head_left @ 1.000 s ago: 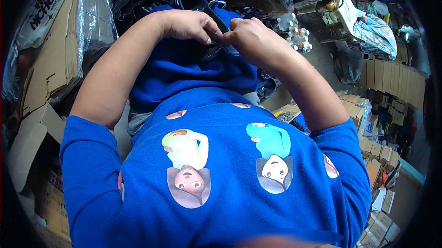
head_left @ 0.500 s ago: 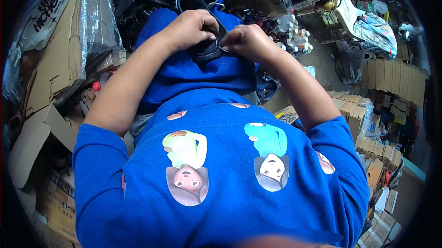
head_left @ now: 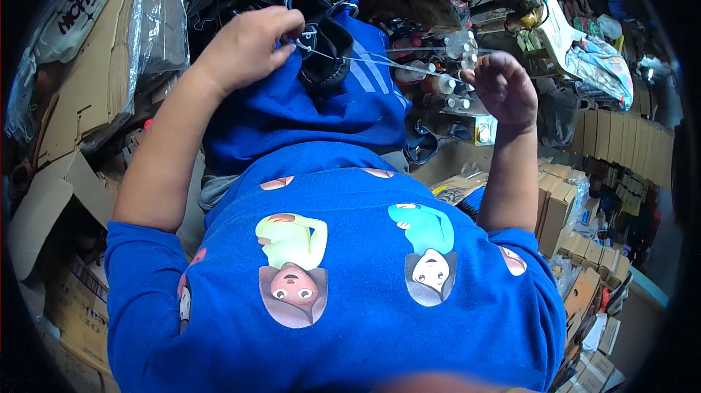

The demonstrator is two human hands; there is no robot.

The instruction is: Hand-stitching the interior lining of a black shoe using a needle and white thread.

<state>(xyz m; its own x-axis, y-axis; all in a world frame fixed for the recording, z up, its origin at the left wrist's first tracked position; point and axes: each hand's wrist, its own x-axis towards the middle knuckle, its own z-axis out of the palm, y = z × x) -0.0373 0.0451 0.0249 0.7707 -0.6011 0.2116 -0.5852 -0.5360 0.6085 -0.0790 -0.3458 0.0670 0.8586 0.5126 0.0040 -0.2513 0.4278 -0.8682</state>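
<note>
Pale thread (head_left: 423, 69), seemingly in right hand (head_left: 504, 88)

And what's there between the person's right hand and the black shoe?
In the head view, pale thread stretches between the right hand and the black shoe, crossing above striped blue cloth and plastic bottles.

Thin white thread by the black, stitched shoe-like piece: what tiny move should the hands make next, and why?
Perhaps the right hand should gently pull the thread outward, since it stretches from the black piece toward that hand, with the left hand beside the piece.
</note>
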